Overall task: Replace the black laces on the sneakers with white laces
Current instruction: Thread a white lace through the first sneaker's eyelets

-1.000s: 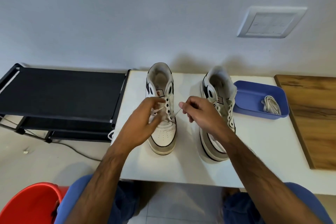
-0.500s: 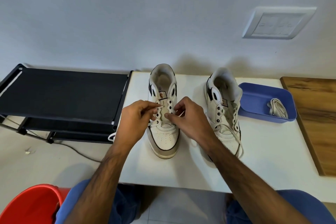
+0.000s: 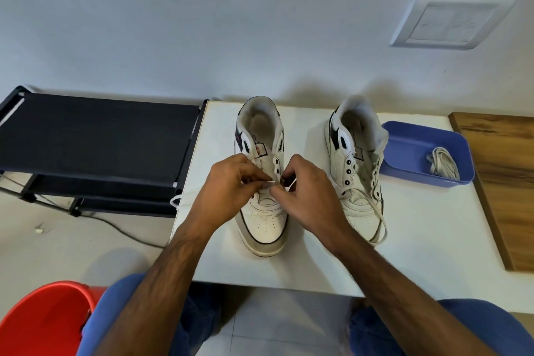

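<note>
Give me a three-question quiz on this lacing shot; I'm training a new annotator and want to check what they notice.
1. True or false: both hands work at the left sneaker.
2. Where does the spare bundle of white lace lie? A) in the red bucket B) in the blue tray C) on the black rack
3. Fill in: the right sneaker has a loose white lace trailing over its ____.

Key
1. True: left hand and right hand both pinch white lace at its eyelets.
2. B
3. toe
</note>
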### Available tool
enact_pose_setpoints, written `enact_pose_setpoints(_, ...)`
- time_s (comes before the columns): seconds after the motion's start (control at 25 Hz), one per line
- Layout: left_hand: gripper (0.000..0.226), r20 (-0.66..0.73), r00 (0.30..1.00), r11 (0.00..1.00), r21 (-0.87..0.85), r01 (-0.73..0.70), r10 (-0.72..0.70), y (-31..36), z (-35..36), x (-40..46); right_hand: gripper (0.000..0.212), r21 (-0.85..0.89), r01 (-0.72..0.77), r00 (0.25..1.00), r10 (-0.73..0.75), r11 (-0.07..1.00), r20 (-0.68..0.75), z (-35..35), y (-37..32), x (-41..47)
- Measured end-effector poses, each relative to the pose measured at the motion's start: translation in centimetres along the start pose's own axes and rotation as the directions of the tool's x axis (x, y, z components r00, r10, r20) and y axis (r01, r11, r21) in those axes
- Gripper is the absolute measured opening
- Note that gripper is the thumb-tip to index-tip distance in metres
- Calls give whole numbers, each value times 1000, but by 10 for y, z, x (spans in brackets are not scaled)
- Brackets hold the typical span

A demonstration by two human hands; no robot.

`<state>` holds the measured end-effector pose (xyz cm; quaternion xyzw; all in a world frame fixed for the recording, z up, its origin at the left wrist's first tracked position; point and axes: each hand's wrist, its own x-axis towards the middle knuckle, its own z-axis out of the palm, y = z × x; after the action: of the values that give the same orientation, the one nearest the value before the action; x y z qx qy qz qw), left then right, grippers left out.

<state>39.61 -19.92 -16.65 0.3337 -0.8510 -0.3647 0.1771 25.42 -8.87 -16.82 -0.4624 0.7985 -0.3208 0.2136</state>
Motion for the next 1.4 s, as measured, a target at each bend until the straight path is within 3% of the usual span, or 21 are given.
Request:
enact_pose_setpoints(0.2,17,54,999,998,-61,5,-2,1,-2,-3,34,63,67,997,-68,996,23,-2,4,-8)
enact_pose_setpoints(0.44,15,38,999,999,-35,0,1,3,3,-4,17,143,113,980,-134,983,147,-22,17,-6)
enact_pose_setpoints(0.56,14,27,1000,1000,-10,-10,10,2,5,-5,10,140,166,976,-183,976,121,-25,19,-5)
enact_pose_setpoints(0.8,13,17,991,981,137,-136,135,5,7,-8,11,202,125,985,-147,971,96,-21,20,-2)
enact_pose_setpoints(1.2,11,66,984,971,162,-176,167,2,6,-7,14,308,32,995,-59,951,81,-21,17,-3)
enact_pose_setpoints(1.4,11,60,980,962,186,-200,192,1,8,-5,19,239,-32,999,32,971,3,-10,8,-7)
